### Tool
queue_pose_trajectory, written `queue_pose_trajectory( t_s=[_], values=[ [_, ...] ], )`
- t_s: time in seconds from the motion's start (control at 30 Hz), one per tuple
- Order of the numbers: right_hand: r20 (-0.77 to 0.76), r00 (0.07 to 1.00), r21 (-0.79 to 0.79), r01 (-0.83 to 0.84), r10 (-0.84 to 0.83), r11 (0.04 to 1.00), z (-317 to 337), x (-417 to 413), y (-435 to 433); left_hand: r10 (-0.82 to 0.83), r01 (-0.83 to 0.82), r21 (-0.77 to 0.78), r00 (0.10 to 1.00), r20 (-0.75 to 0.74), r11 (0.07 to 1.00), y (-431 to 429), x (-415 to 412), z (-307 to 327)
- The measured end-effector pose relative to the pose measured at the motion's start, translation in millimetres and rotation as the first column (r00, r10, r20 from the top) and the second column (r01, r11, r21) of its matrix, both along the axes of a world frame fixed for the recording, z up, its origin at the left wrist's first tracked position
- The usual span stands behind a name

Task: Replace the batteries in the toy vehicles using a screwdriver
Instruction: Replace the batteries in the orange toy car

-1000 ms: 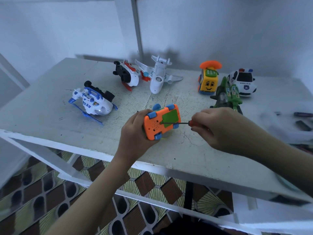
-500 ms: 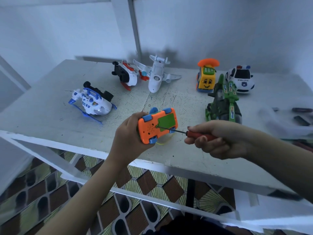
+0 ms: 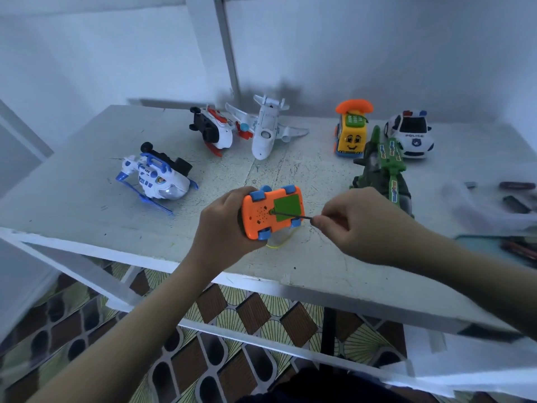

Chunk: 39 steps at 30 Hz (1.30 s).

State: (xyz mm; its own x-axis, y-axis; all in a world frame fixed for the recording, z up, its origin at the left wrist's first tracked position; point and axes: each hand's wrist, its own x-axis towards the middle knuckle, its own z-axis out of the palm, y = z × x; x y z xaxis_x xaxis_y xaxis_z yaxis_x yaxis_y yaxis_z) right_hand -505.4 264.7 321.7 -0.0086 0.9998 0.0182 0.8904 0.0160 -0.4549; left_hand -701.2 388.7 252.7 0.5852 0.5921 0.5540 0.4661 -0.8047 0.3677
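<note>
1 car [image 3: 261, 213] gripped by left hand [image 3: 223, 231] | right hand [image 3: 360, 225] pinches screwdriver [image 3: 292, 215] | scuffed table [image 3: 72, 199], tiled floor [image 3: 232, 312]

We cannot see the handle of the screwdriver [image 3: 290, 214]: our right hand [image 3: 357, 225] covers it, and only the shaft shows. The orange toy car [image 3: 261, 213] hides how our left hand [image 3: 223, 231] wraps behind it. At the right end of the tabletop [image 3: 72, 184], dark blurred objects [image 3: 515, 199] run off the edge, and we cannot tell what they are.

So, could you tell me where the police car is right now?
In the head view the police car sits at the back right of the table, just right of the yellow phone toy and behind the green toy aircraft.
</note>
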Motion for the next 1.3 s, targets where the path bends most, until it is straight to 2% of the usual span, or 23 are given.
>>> queue_pose_trajectory(
  t_s=[0.07, 0.13, 0.2, 0.27, 0.37, 0.43, 0.47, 0.5, 0.57, 0.63, 0.73, 0.77, 0.83, 0.9, 1.03, 1.1, 1.17, 1.3],
  values=[
    [0.169, 0.981, 0.121, -0.114, 0.093, 0.986, -5, 0, -3, 0.002, -0.002, -0.014, 1.0, -0.016, 1.0, 0, 0, 1],
    [0.307, 0.935, 0.152, -0.23, 0.176, 0.961, -5, 3, -7, -0.019, 0.019, -0.006, 1.0, -0.016, 1.0, -1, 1, 3],
    [0.4, 0.891, 0.174, -0.301, 0.212, 0.938, -7, 11, -6, -0.046, 0.046, 0.034, 0.999, -0.015, 0.998, -3, 4, 6],
    [0.411, 0.884, 0.192, -0.323, 0.223, 0.927, -3, 18, -2, -0.05, 0.052, 0.068, 0.998, -0.028, 0.996, -4, 6, 8],
    [0.195, 0.973, 0.135, -0.148, 0.12, 0.98, 8, 21, 4, -0.024, 0.028, 0.076, 0.998, -0.053, 0.997, -6, 6, 7],
    [-0.089, 0.996, -0.058, -0.027, 0.022, 0.998, 9, 22, 6, -0.008, 0.012, 0.073, 0.998, -0.058, 0.997, -7, 5, 7],
    [-0.245, 0.968, -0.202, -0.006, -0.045, 0.979, 7, 20, 5, -0.003, 0.007, 0.07, 0.998, -0.056, 0.998, -8, 5, 7],
    [-0.357, 0.926, -0.337, -0.009, -0.119, 0.941, 6, 18, 4, 0.001, 0.003, 0.068, 0.998, -0.056, 0.998, -8, 5, 7],
    [-0.482, 0.836, -0.527, -0.037, -0.263, 0.849, 3, 14, 2, 0.002, 0.001, 0.059, 0.999, -0.052, 0.998, -9, 4, 5],
    [-0.597, 0.674, -0.646, -0.082, -0.435, 0.759, -1, 11, 2, 0.001, 0.0, 0.034, 0.999, -0.038, 0.999, -10, 3, 4],
    [-0.674, 0.348, -0.728, -0.167, -0.651, 0.665, -1, 11, 3, -0.001, 0.001, 0.012, 1.0, -0.021, 1.0, -10, 1, 3],
    [-0.678, 0.288, -0.732, -0.189, -0.676, 0.654, 0, 12, 3, -0.001, 0.001, 0.012, 1.0, -0.019, 1.0, -10, 1, 2],
    [-0.686, 0.239, -0.728, -0.213, -0.688, 0.652, 0, 12, 4, -0.003, 0.003, 0.016, 1.0, -0.008, 1.0, -9, 0, 0],
    [-0.698, 0.281, -0.714, -0.201, -0.659, 0.67, 0, 12, 3, -0.005, 0.005, 0.006, 1.0, -0.002, 1.0, -8, -1, 0],
    [-0.653, 0.594, -0.622, -0.067, -0.469, 0.78, 2, 11, 3, -0.015, 0.015, 0.015, 1.0, -0.008, 1.0, -8, 0, 1],
    [-0.587, 0.708, -0.555, 0.003, -0.393, 0.832, 5, 9, 3, -0.015, 0.015, 0.017, 1.0, -0.007, 1.0, -7, 0, 1],
    [-0.546, 0.747, -0.526, 0.048, -0.379, 0.849, 8, 7, 4, -0.019, 0.019, 0.025, 1.0, -0.011, 1.0, -8, 1, 1],
    [-0.544, 0.697, -0.612, 0.052, -0.468, 0.789, 16, 6, 6, -0.054, 0.054, 0.084, 0.999, -0.007, 0.995, -10, 5, 3]
  ],
)
